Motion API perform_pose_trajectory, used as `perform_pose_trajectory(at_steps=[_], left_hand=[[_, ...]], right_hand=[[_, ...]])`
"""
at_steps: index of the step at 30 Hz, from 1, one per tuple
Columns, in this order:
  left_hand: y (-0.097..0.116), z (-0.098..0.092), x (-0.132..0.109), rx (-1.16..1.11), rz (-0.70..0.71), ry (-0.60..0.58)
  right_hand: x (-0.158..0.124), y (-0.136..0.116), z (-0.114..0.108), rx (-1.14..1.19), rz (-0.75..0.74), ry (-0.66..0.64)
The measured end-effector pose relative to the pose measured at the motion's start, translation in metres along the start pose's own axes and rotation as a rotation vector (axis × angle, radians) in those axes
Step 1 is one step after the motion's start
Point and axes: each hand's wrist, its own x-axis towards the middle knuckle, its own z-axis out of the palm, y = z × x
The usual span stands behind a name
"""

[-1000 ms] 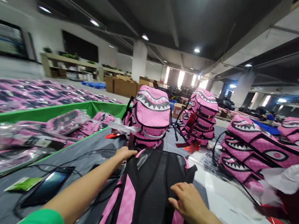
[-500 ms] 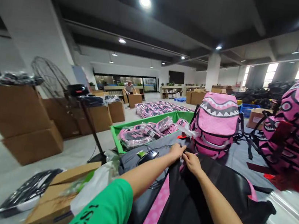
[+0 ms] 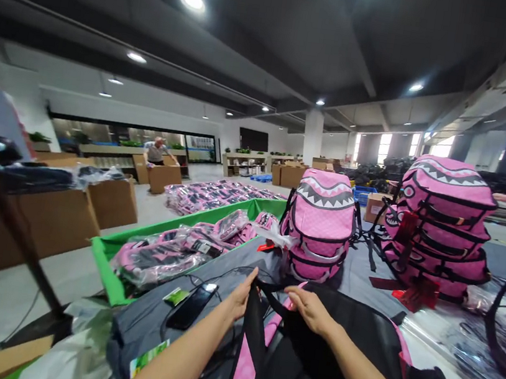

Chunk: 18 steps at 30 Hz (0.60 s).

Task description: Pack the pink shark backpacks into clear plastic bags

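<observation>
A pink and black backpack [image 3: 334, 351] lies in front of me on a grey-covered table, its black padded side up. My left hand [image 3: 240, 299] grips a black strap [image 3: 255, 321] at the backpack's upper left, thumb and fingers closed round it. To its right, my right hand [image 3: 314, 310] pinches the strap near the backpack's pink edge. The strap runs in a loop between both hands. Just beyond them stands a pink backpack [image 3: 322, 218] with a shark-mouth print. A dark phone [image 3: 192, 306] with cables lies left of my left hand.
Several pink backpacks [image 3: 445, 226] are stacked at the right. Clear plastic bags [image 3: 471, 345] lie in front of them. Beyond the table's left edge, a green bin [image 3: 104, 259] holds wrapped pink bags. A black stand [image 3: 24, 239] and cardboard boxes are at the left; a person [image 3: 157, 152] works farther back.
My view has swung to the right. My hands, close together before, have moved apart, and a loop of black strap now shows between them.
</observation>
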Motion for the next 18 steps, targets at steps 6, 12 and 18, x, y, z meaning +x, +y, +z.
perform_pose_trajectory(at_steps=[6, 12, 18], left_hand=[[0.06, -0.003, -0.018, -0.274, 0.294, -0.248], [0.097, 0.008, -0.029, -0.336, 0.468, -0.348], [0.086, 0.067, -0.015, -0.155, 0.512, -0.442]], right_hand=[[0.063, -0.054, -0.028, -0.259, 0.09, 0.227], [0.012, -0.057, -0.062, -0.136, 0.196, 0.134], [-0.132, -0.09, 0.039, 0.039, 0.24, -0.109]])
